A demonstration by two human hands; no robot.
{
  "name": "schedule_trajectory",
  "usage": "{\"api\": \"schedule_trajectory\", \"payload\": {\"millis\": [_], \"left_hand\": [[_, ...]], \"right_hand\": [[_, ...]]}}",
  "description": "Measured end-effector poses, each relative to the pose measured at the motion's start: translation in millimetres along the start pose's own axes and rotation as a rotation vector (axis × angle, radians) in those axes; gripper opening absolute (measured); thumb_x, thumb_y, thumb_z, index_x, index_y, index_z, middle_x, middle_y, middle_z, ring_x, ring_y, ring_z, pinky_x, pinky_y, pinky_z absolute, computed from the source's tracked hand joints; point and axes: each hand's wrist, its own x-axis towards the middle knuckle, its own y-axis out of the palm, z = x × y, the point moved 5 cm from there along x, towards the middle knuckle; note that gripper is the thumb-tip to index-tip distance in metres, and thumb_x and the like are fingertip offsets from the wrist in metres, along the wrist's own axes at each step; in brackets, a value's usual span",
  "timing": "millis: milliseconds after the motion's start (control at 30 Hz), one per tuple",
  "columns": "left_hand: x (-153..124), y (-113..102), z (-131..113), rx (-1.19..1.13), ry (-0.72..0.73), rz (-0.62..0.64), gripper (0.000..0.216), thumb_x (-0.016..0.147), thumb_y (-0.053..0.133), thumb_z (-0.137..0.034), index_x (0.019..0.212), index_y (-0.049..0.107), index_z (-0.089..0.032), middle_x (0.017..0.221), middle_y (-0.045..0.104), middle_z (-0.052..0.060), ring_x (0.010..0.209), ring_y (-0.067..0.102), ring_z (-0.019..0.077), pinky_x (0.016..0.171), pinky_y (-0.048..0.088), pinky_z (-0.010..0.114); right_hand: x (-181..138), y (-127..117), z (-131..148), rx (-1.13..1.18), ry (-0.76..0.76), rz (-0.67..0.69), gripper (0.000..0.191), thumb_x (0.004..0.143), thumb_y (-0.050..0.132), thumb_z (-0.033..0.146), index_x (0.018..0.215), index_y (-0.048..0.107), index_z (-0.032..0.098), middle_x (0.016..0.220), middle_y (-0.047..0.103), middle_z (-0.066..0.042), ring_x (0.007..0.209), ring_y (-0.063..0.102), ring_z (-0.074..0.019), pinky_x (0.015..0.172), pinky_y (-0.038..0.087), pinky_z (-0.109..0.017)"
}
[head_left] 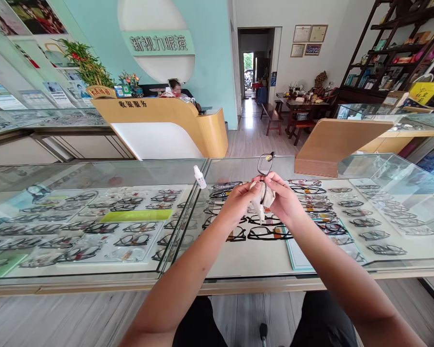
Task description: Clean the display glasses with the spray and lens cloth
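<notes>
Over the glass display counter (246,262), both of my hands meet around a pair of black-framed glasses (265,164) and a whitish cleaning cloth (264,202). My left hand (240,200) pinches the cloth against the frame from the left. My right hand (284,197) grips the glasses and cloth from the right. One lens sticks up above my fingers; the rest of the frame is hidden in the cloth. A small white spray bottle (199,176) stands on the counter top, a little left of my hands.
Rows of eyeglass frames (130,226) lie under the glass. A wooden cashier desk (166,120) with a seated person (175,89) stands beyond. A wooden mirror stand (332,144) sits at right. Dark shelves (394,48) and a table (296,103) fill the back right.
</notes>
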Motion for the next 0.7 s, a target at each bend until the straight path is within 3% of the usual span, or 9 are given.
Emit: {"api": "schedule_trajectory", "payload": {"millis": [133, 300, 433, 600, 700], "left_hand": [[-1, 0, -3, 0.049, -0.025, 0.036, 0.051, 0.087, 0.079, -0.071, 0.089, 0.080, -0.020, 0.095, 0.079, 0.005, 0.100, 0.067, 0.0220, 0.096, 0.048, 0.033], [-5, 2, -11, 0.164, 0.006, 0.117, 0.051, 0.091, 0.077, -0.067, 0.089, 0.074, -0.017, 0.083, 0.066, 0.001, 0.080, 0.056, 0.0158, 0.077, 0.044, 0.028], [-8, 8, -16, 0.155, -0.002, 0.205, 0.052, 0.084, 0.085, -0.062, 0.102, 0.072, -0.016, 0.084, 0.062, -0.001, 0.074, 0.052, 0.0137, 0.069, 0.041, 0.025], [-10, 11, -24, 0.243, 0.129, 0.087, 0.045, 0.088, 0.082, -0.059, 0.096, 0.071, -0.016, 0.080, 0.062, 0.000, 0.071, 0.050, 0.0131, 0.067, 0.042, 0.026], [-13, 10, -24, 0.297, 0.192, -0.019, 0.045, 0.093, 0.075, -0.062, 0.089, 0.070, -0.017, 0.077, 0.063, 0.001, 0.069, 0.052, 0.0138, 0.066, 0.044, 0.027]], "right_hand": [[0, 0, 2, -0.021, -0.013, 0.009, 0.026, 0.082, 0.093, 0.037, 0.086, 0.069, 0.027, 0.097, 0.082, 0.001, 0.076, 0.070, -0.0174, 0.071, 0.056, -0.030], [2, -4, 0, 0.007, 0.018, 0.012, 0.025, 0.083, 0.092, 0.036, 0.084, 0.070, 0.026, 0.097, 0.081, 0.001, 0.080, 0.071, -0.0166, 0.073, 0.056, -0.029], [4, -5, -1, 0.027, 0.048, 0.011, 0.026, 0.084, 0.092, 0.037, 0.084, 0.069, 0.026, 0.103, 0.081, 0.000, 0.081, 0.071, -0.0168, 0.071, 0.056, -0.029], [2, 0, -5, 0.105, 0.066, 0.031, 0.024, 0.085, 0.091, 0.035, 0.083, 0.069, 0.026, 0.105, 0.080, 0.002, 0.087, 0.071, -0.0150, 0.077, 0.058, -0.026], [-2, 6, -8, 0.100, 0.067, 0.051, 0.024, 0.086, 0.091, 0.037, 0.084, 0.069, 0.027, 0.106, 0.080, 0.002, 0.083, 0.069, -0.0156, 0.072, 0.058, -0.027]]}}
